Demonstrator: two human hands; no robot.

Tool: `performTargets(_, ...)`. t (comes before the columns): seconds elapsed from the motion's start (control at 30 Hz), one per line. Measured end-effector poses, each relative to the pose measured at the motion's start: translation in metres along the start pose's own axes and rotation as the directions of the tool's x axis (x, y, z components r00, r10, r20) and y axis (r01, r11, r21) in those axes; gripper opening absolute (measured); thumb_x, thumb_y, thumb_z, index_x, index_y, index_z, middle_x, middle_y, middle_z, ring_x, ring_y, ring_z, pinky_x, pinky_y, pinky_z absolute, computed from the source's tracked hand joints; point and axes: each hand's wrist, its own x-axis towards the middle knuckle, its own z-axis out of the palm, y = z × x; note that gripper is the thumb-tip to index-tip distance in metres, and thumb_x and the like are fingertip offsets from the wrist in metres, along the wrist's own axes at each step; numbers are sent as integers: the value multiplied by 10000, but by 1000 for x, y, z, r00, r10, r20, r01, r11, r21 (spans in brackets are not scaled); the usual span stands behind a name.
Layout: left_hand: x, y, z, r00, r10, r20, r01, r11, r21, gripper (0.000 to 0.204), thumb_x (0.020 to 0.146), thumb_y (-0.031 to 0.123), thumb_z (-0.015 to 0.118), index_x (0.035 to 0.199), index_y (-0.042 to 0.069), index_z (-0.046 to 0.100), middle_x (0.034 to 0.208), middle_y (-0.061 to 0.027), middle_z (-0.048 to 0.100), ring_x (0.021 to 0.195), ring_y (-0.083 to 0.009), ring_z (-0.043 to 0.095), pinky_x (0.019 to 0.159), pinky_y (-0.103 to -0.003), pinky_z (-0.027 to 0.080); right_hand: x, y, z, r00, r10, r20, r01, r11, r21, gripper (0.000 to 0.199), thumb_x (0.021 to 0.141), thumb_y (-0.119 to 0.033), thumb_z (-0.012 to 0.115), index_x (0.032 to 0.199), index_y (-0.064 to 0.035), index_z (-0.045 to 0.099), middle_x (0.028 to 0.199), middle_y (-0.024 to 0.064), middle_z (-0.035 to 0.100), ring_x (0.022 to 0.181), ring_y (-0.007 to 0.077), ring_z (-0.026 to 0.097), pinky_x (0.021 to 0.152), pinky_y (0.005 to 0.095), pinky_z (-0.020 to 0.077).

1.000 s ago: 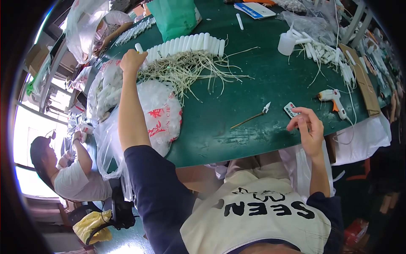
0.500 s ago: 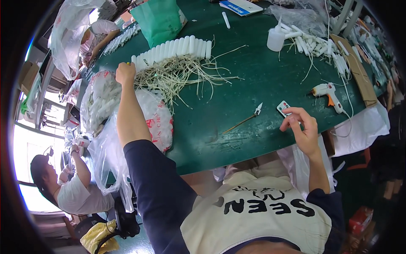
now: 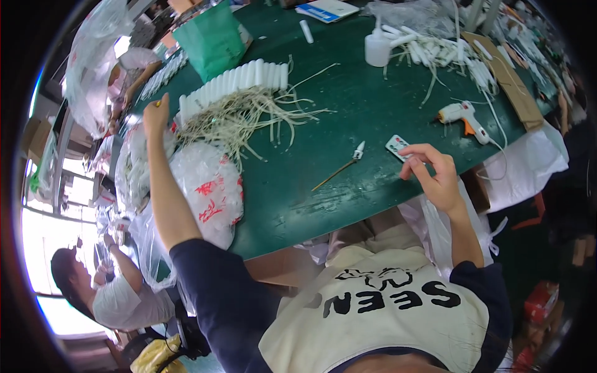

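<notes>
My left hand [image 3: 156,117] reaches far out to the left end of a row of white tubes [image 3: 236,79]. Its fingers are closed, and a small bit of yellow shows at the fingertips, too small to name. Tangled pale wires [image 3: 239,121] trail from the tubes toward me. Over the table's near right part hovers my right hand [image 3: 440,181], thumb and fingers loosely bent and apart, with nothing seen in it. Its fingertips overlap the near end of a small white remote control [image 3: 396,147]; whether they touch it I cannot tell. Left of that lies a thin brown stick with a white pointed tip [image 3: 359,151].
A white-and-orange glue gun [image 3: 463,118] lies at the right, by a cardboard strip [image 3: 507,81]. Behind stand a white squeeze bottle [image 3: 377,50] and more wired tubes [image 3: 435,50]. Plastic bags [image 3: 208,186] crowd the left; a green bag [image 3: 211,40] stands behind. Two people sit left.
My left hand has moved left, away from the end of the tube row. My right hand stays by the remote control. The whole view has shifted a little.
</notes>
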Motion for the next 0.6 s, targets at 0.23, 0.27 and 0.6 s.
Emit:
performTargets(0.23, -17, 16, -14, 964, 148, 222, -179, 976, 125, 500, 728, 471, 533, 812, -12, 635, 716, -191, 608, 732, -284, 608, 681, -368, 441, -3, 6, -7, 999, 16, -34, -15, 999, 38, 111, 825, -51, 501, 893, 2, 572, 626, 59, 586, 576, 109, 571, 548, 220, 437)
performTargets(0.27, -21, 13, -13, 954, 130, 271, -174, 974, 144, 482, 722, 455, 542, 786, -14, 633, 687, -183, 603, 706, -275, 607, 665, -369, 440, -5, 5, -9, 999, 17, -35, -16, 999, 42, 111, 825, -51, 501, 893, 2, 572, 626, 59, 586, 576, 109, 571, 548, 220, 437)
performTargets(0.6, -81, 48, -43, 953, 228, 200, -243, 969, 55, 477, 754, 463, 538, 912, 18, 601, 769, -160, 621, 793, -274, 602, 728, -345, 436, 12, 10, -52, 970, -41, -239, 11, 992, -125, 118, 844, -62, 502, 858, 20, 585, 647, 45, 577, 615, 89, 553, 569, 208, 433)
